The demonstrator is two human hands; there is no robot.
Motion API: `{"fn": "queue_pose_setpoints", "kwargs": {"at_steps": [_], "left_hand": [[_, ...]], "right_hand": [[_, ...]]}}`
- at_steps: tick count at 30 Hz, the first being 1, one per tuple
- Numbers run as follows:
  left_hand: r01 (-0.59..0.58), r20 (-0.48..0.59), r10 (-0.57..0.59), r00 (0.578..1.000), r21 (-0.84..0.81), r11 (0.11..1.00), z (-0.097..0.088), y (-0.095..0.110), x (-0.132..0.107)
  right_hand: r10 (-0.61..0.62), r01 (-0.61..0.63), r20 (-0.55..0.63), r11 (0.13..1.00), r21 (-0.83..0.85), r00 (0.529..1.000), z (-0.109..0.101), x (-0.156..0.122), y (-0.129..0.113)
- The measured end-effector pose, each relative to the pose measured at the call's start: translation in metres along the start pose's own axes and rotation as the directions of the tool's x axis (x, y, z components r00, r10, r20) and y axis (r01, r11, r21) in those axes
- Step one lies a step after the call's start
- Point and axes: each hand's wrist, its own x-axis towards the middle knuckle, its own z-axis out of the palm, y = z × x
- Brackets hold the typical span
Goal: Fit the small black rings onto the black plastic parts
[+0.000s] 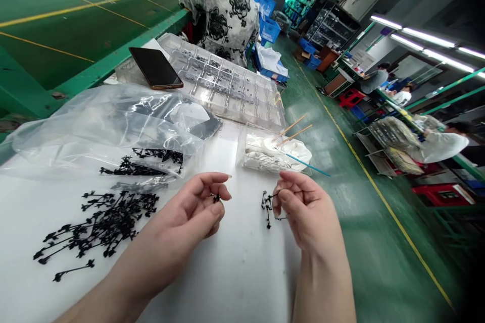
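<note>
My left hand pinches a tiny black plastic part between thumb and fingertips above the white table. My right hand is closed on a black plastic sprue whose thin branches hang to the left of the fingers. The two hands are a short way apart. A heap of black sprues lies on the table to the left of my left forearm.
A clear plastic bag with more black sprues lies behind the heap. A clear compartment tray and a dark phone sit farther back. A clear box holds white material and thin sticks. A person in a patterned top works beyond.
</note>
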Motion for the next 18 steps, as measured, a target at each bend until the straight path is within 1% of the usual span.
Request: {"fn": "queue_pose_setpoints", "kwargs": {"at_steps": [2, 3, 4, 6, 7, 8, 9, 10, 11, 13, 14, 15, 16, 18], "left_hand": [[0.058, 0.002, -0.059, 0.998, -0.205, 0.977, 0.001, 0.001, 0.005], [0.071, -0.002, -0.074, 0.997, -0.266, 0.961, 0.002, 0.001, 0.007], [0.074, -0.007, -0.08, 0.997, -0.293, 0.953, 0.002, 0.0, 0.009], [0.05, -0.002, -0.053, 0.999, -0.262, 0.964, 0.002, -0.001, 0.013], [0.029, 0.007, -0.029, 1.0, -0.216, 0.976, 0.002, -0.002, 0.015], [0.008, 0.026, -0.004, 1.0, -0.158, 0.987, 0.001, -0.004, 0.016], [-0.01, 0.051, 0.015, 0.999, -0.1, 0.995, 0.001, -0.005, 0.016], [-0.025, 0.077, 0.029, 0.997, -0.052, 0.998, 0.001, -0.006, 0.016], [-0.033, 0.099, 0.035, 0.994, -0.019, 0.999, 0.001, -0.007, 0.016], [-0.042, 0.12, 0.039, 0.992, 0.026, 0.999, 0.002, -0.008, 0.014], [-0.054, 0.12, 0.046, 0.992, 0.06, 0.997, 0.003, -0.009, 0.013], [-0.067, 0.115, 0.055, 0.992, 0.105, 0.992, 0.003, -0.01, 0.012], [-0.083, 0.111, 0.066, 0.992, 0.159, 0.984, 0.003, -0.011, 0.011], [-0.113, 0.112, 0.086, 0.99, 0.256, 0.96, 0.001, -0.012, 0.01]], "right_hand": [[0.041, -0.043, -0.019, 0.982, -0.185, 0.999, -0.015, 0.005, -0.003], [0.058, -0.064, -0.031, 0.957, -0.284, 0.998, -0.02, 0.007, -0.004], [0.065, -0.079, -0.05, 0.92, -0.383, 0.997, -0.023, 0.008, -0.004], [0.024, -0.086, -0.119, 0.831, -0.55, 0.993, -0.022, 0.009, -0.002], [-0.034, -0.07, -0.162, 0.799, -0.597, 0.986, -0.018, 0.008, 0.0], [-0.111, -0.036, -0.2, 0.788, -0.615, 0.974, -0.013, 0.006, 0.001], [-0.188, 0.021, -0.214, 0.796, -0.605, 0.958, -0.006, 0.003, 0.002], [-0.254, 0.101, -0.191, 0.811, -0.576, 0.948, 0.002, -0.001, 0.003], [-0.306, 0.195, -0.128, 0.823, -0.534, 0.943, 0.01, -0.006, 0.003], [-0.372, 0.366, 0.081, 0.815, -0.45, 0.925, 0.028, -0.014, 0.002], [-0.381, 0.423, 0.184, 0.799, -0.427, 0.906, 0.036, -0.018, 0.001], [-0.375, 0.456, 0.264, 0.784, -0.42, 0.889, 0.043, -0.02, 0.001], [-0.357, 0.468, 0.316, 0.774, -0.427, 0.879, 0.048, -0.021, 0.001], [-0.308, 0.456, 0.365, 0.766, -0.453, 0.879, 0.052, -0.022, 0.003]]}}
